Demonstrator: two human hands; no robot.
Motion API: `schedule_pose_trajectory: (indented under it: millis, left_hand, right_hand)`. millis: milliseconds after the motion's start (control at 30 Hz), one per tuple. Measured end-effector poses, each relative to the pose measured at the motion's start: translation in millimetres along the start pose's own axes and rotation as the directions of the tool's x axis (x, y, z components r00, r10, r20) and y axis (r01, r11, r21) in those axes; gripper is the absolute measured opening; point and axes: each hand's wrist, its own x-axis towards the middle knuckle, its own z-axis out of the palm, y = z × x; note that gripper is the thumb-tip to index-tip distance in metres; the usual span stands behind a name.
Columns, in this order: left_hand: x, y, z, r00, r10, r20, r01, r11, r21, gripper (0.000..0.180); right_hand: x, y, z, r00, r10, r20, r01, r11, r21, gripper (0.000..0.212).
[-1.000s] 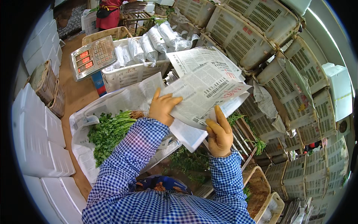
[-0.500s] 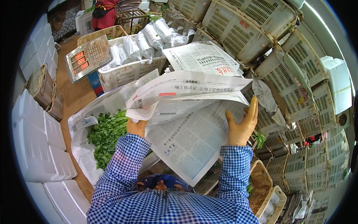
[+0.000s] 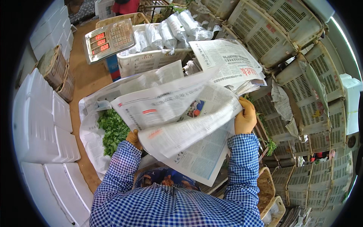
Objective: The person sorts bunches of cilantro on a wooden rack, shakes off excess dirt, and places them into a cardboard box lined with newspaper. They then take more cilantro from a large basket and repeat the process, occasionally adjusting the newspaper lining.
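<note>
I have a bundle of newspaper sheets (image 3: 177,121) held up in front of my chest, spread wide and sagging in folds. My right hand (image 3: 245,118) is clamped on the sheets' right edge, at about three o'clock from the middle of the bundle, fingers curled round the paper. My left hand (image 3: 133,138) is at about eight o'clock, mostly hidden under the lower left corner; it seems to grip the paper from below, though I can't see the fingers well enough to be sure. Just left of that hand, a heap of green leafy herbs (image 3: 112,130) lies on spread paper (image 3: 90,132). At twelve o'clock, beyond the bundle, a white crate (image 3: 151,60) holds paper-wrapped bundles, and another newspaper (image 3: 227,62) rests at one o'clock. A digital scale (image 3: 109,39) stands at eleven o'clock. White foam boxes (image 3: 41,125) are stacked at nine o'clock, slatted plastic crates (image 3: 302,75) at two to four.
</note>
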Motion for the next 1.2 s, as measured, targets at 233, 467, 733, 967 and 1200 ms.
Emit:
schedule_pose_trajectory:
  millis: [233,467,733,967,1200]
  left_hand:
    - [-29,4,5,0.845,0.23,-0.483,-0.262,0.965,0.001,0.076]
    - [-18,4,28,0.695,0.203,-0.69,-0.182,0.978,0.104,0.061]
    - [-6,4,36,0.641,0.186,-0.745,-0.204,0.977,0.068,0.059]
    - [-11,4,4,0.727,0.177,-0.664,-0.181,0.981,0.064,0.067]
    - [-10,-2,0,0.71,0.266,-0.652,-0.168,0.963,0.21,0.063]
  right_hand:
    - [-55,34,7,0.676,0.662,0.323,-0.7,0.442,0.56,0.05]
    - [-134,-10,-9,0.415,0.785,0.46,-0.819,0.101,0.565,0.066]
    - [-182,-9,-4,0.231,0.765,0.601,-0.973,0.174,0.152,0.059]
    - [-158,-10,-6,0.186,0.832,0.523,-0.982,0.174,0.072,0.028]
    - [-160,-4,-6,0.29,0.859,0.422,-0.949,0.201,0.243,0.042]
